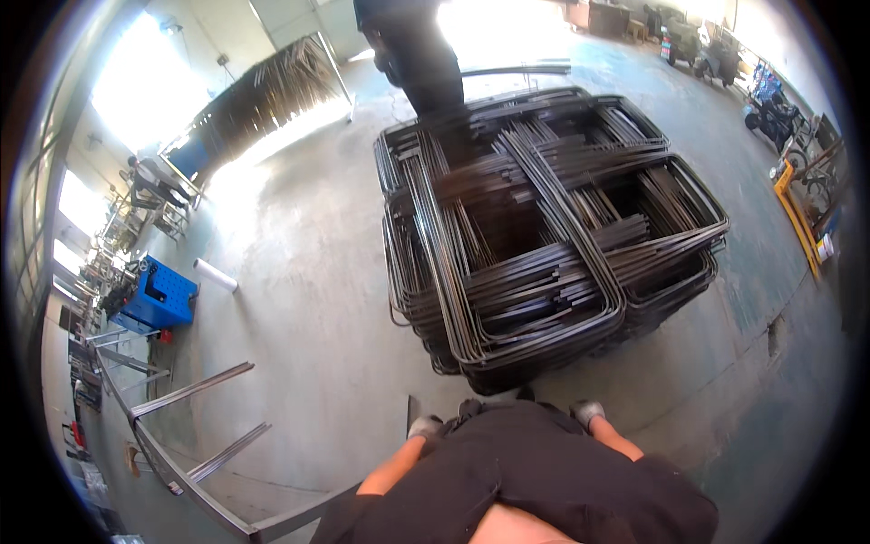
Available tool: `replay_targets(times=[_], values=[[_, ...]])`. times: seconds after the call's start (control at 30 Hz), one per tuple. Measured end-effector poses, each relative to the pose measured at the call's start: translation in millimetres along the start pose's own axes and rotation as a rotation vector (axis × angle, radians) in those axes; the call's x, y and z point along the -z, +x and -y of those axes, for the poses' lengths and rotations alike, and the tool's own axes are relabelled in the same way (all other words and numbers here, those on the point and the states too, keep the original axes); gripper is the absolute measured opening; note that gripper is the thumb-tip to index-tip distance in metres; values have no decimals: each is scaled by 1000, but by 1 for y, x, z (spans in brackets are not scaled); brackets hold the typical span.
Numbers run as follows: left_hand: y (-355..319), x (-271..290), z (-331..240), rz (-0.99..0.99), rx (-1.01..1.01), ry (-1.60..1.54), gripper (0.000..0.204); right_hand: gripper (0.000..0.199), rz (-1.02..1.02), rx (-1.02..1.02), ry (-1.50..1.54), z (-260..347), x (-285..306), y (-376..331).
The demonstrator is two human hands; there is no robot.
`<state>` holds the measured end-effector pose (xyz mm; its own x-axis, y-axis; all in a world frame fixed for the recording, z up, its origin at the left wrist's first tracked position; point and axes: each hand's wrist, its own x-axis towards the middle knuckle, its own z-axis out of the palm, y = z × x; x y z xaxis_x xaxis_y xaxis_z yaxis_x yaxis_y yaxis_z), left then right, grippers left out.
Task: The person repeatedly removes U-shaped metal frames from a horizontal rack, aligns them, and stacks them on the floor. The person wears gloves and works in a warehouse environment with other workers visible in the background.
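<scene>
**Bent steel frames stacked on a concrete floor**

Grey-gloved, the left hand [424,426] sits low by the person's own dark clothing, touching a thin dark upright strip [412,412] whose lower end is hidden; it looks closed around the strip, though the fingers are too small to read for certain. The right hand [588,412], also in a grey glove, hangs just beside the near edge of the stack; whether it is clenched or slack cannot be told. Two bare forearms run back from the hands, and the body hides most of what lies between them.

Just ahead stands one large stack of bent steel frames [544,236], laid crosswise in layers on the concrete floor [308,272]. The frames are too many and too tightly overlapped to count.

To the left, two pale metal bars [195,390] jut from a long rail cut off at the lower edge. Farther left sit one blue box [159,295] and one white roll [216,275].

Beyond the stack stands one other person [412,50], seen only as dark legs, cut off by the top edge. A rack of dark rods [258,95] leans at the far left, washed out by glare.
</scene>
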<state>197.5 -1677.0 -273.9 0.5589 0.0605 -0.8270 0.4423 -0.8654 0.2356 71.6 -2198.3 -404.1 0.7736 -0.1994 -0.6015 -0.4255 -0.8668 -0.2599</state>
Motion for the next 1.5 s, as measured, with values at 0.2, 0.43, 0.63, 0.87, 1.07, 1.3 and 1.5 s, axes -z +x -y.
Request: replay_targets(times=[0.2, 0.43, 0.63, 0.87, 1.07, 1.3, 1.5], values=[[26, 2, 13, -3, -24, 13, 53, 30, 50, -332, 737, 62, 60, -43], [12, 11, -8, -29, -18, -30, 51, 32, 0, -346, 675, 55, 50, -44], [30, 6, -2, 65, -55, 39, 66, 38, 37, -317, 559, 42, 41, -41], [33, 3, 1, 63, -80, 92, 63, 35, -25, -198, 534, 34, 40, -41], [34, -1, 9, 21, -59, 29, 59, 36, -159, -307, 575, 66, 69, -50], [12, -6, 8, -25, -10, -50, 54, 19, -662, 156, 765, 181, 220, -94], [27, -10, 14, -37, -44, -65, 51, 27, -942, 511, 385, 229, 283, -46]])
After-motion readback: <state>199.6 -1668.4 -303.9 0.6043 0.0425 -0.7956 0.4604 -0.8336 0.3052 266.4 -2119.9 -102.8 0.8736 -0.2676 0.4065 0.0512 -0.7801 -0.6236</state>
